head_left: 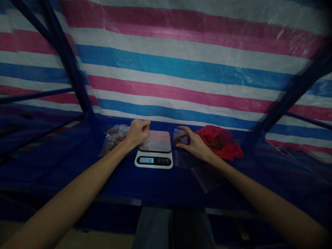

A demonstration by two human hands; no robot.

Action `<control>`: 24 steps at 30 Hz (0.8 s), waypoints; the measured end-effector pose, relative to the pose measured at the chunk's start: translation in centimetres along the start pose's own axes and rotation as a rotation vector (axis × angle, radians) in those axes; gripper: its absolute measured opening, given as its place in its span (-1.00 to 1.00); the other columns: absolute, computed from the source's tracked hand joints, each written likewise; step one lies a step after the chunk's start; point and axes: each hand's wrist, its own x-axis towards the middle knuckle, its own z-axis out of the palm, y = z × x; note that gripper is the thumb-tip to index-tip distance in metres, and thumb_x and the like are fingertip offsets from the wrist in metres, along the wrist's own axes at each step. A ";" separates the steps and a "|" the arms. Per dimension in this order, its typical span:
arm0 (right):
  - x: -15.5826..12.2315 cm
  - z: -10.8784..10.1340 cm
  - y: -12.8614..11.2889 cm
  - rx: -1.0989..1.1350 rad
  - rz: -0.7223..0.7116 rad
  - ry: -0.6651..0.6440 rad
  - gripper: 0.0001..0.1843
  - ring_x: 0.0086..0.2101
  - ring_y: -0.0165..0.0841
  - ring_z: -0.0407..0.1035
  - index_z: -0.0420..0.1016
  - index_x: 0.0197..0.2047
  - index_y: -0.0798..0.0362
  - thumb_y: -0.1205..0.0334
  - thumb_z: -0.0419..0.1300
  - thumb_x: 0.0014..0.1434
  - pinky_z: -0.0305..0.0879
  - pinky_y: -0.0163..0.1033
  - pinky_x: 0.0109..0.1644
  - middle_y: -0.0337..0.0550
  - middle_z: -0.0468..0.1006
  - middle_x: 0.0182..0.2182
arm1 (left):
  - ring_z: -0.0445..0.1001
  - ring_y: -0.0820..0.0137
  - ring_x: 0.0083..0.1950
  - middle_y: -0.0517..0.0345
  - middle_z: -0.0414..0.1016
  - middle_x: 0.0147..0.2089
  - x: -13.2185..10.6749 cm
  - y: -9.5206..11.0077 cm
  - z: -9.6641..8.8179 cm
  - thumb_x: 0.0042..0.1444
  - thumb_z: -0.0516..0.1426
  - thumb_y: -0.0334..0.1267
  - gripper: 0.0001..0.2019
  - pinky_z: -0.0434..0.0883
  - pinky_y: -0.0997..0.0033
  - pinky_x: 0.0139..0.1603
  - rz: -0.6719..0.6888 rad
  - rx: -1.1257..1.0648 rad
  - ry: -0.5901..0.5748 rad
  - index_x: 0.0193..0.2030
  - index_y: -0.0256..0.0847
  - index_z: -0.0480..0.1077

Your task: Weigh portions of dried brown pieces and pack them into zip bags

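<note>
A small white kitchen scale (154, 152) with a lit display sits on the dark blue shelf (145, 183) in front of me. My left hand (138, 132) is curled into a fist at the scale's left rear corner; what it holds is hidden. My right hand (193, 143) pinches a small clear bag (179, 137) with brown pieces inside, just right of the scale. A couple of tiny brown bits lie on the scale's plate.
A clear bag of brown pieces (112, 140) lies left of the scale. A red plastic bag (219, 142) with brown contents sits at the right. Empty clear bags (204, 176) lie in front of it. Dark blue rack posts (66, 55) frame a striped tarpaulin (181, 69) behind.
</note>
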 end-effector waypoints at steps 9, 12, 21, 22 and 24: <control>2.7 0.4 -4.0 0.049 -0.078 0.083 -0.27 -0.11 -0.19 0.55 0.20 0.30 -0.05 0.25 0.37 0.12 0.36 0.02 0.09 -0.13 0.67 -0.16 | 0.00 0.54 -0.65 0.35 -0.05 -0.69 -0.2 -0.1 0.0 -0.22 -0.03 -0.48 -0.81 -0.05 0.41 -0.51 -0.004 0.008 -0.017 -0.66 -0.18 0.00; 4.3 2.2 -4.5 0.082 -0.136 0.035 -0.27 -0.11 -0.21 0.55 0.18 0.31 -0.04 0.26 0.36 0.13 0.37 0.00 0.09 -0.13 0.67 -0.17 | 0.00 0.53 -0.64 0.34 -0.05 -0.69 -0.2 0.0 -0.1 -0.22 -0.02 -0.47 -0.81 -0.06 0.40 -0.49 -0.026 0.012 -0.044 -0.65 -0.17 -0.01; 4.1 1.4 -4.2 0.010 -0.145 0.041 -0.36 -0.04 -0.17 0.49 0.22 0.25 -0.04 0.21 0.34 0.16 0.37 -0.02 0.03 -0.03 0.59 -0.01 | -0.04 0.54 -0.64 0.35 -0.10 -0.68 0.0 -0.1 -0.3 -0.24 -0.03 -0.48 -0.80 -0.08 0.40 -0.50 -0.029 0.021 -0.016 -0.65 -0.17 -0.03; 3.5 0.6 -4.2 -0.013 -0.148 0.097 -0.49 -0.05 -0.18 0.49 0.29 0.15 -0.02 0.24 0.31 0.17 0.36 -0.04 0.01 -0.04 0.59 -0.04 | -0.05 0.54 -0.64 0.35 -0.10 -0.68 0.0 -0.2 -0.3 -0.24 -0.03 -0.48 -0.80 -0.08 0.40 -0.50 -0.025 0.020 -0.012 -0.66 -0.18 -0.03; 2.0 -1.1 -3.9 -0.054 -0.155 0.207 -0.81 -0.13 -0.22 0.48 0.34 -0.16 0.00 0.34 0.23 0.16 0.34 -0.10 -0.04 -0.10 0.59 -0.16 | -0.04 0.54 -0.65 0.35 -0.10 -0.68 0.0 -0.2 -0.2 -0.24 -0.03 -0.49 -0.80 -0.08 0.40 -0.50 -0.016 0.016 -0.005 -0.66 -0.18 -0.02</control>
